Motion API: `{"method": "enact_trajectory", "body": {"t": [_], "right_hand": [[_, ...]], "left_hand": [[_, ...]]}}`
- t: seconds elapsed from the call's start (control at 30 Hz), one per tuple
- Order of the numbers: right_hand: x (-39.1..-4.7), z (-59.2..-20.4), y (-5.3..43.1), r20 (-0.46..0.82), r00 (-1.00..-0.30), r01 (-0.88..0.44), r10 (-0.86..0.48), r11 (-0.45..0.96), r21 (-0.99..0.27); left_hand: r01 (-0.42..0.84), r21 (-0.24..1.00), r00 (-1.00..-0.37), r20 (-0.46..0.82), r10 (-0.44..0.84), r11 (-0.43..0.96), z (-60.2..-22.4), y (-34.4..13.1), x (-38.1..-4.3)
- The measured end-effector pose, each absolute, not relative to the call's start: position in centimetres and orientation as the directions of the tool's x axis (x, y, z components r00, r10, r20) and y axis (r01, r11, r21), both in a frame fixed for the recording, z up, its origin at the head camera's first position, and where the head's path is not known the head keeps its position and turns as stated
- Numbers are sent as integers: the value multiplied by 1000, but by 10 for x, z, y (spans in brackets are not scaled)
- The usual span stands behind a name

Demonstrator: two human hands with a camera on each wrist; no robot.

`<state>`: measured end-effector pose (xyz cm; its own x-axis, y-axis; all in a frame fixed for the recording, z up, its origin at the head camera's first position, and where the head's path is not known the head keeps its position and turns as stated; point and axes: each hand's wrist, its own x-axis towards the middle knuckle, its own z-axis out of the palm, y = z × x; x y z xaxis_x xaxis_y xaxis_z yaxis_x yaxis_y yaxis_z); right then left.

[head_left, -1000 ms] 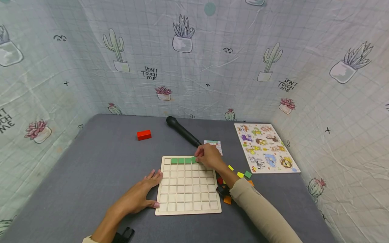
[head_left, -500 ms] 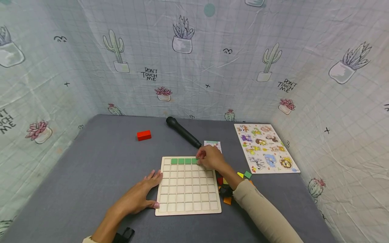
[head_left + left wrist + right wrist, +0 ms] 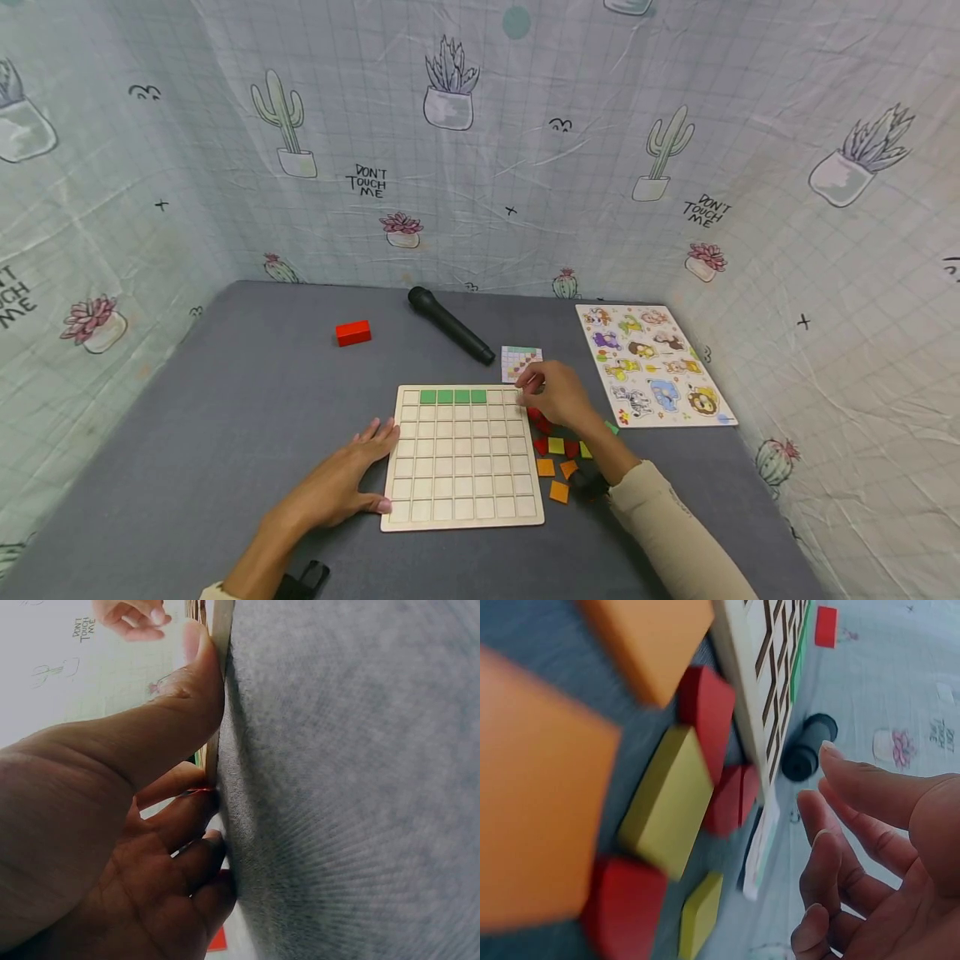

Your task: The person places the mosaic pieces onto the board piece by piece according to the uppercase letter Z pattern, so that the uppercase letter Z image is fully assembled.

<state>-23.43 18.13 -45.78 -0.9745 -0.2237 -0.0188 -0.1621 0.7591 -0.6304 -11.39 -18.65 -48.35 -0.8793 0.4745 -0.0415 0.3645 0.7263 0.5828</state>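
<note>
A wooden grid board (image 3: 453,467) lies on the grey table, with a row of green square tiles (image 3: 453,397) in its top row. My left hand (image 3: 337,483) rests along the board's left edge. Its thumb (image 3: 196,682) touches the rim in the left wrist view, and the other fingers spread beside it. Over the top right corner hovers my right hand (image 3: 558,396), its fingers loosely bent and nothing between them in the right wrist view. Below it, several loose tiles lie right of the board: orange (image 3: 558,492), yellow (image 3: 667,806) and red (image 3: 706,712).
A small pattern card (image 3: 517,360) lies behind the board, near a black microphone (image 3: 452,325). Farther left sits a red block (image 3: 353,333). An animal picture board (image 3: 652,367) occupies the back right. A patterned cloth (image 3: 510,150) rises behind and at both sides.
My right hand has left the green tiles in the top row and moved right, over the board's top right corner, uncovering the card and more loose tiles. The left hand stays put.
</note>
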Motion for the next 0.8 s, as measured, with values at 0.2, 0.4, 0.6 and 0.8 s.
{"method": "enact_trajectory", "body": {"t": [0.2,0.4,0.6,0.8], "right_hand": [[-220,-456,210,-18,-980,-141,-198,758,-637],[-203,-458,241,1,-990,-112,-140,787,-607],[-188,-462,269,21,-994,-96,-104,800,-592],[-172,-464,288,0,-997,-64,-78,821,-567]], "left_hand": [[374,587,-876,-30,481,718,-483,-187,-114],[364,591,-879,-39,476,720,-482,-187,-114],[356,585,-882,-47,469,728,-482,-187,-115],[356,584,-881,-50,471,729,-482,-186,-115]]}}
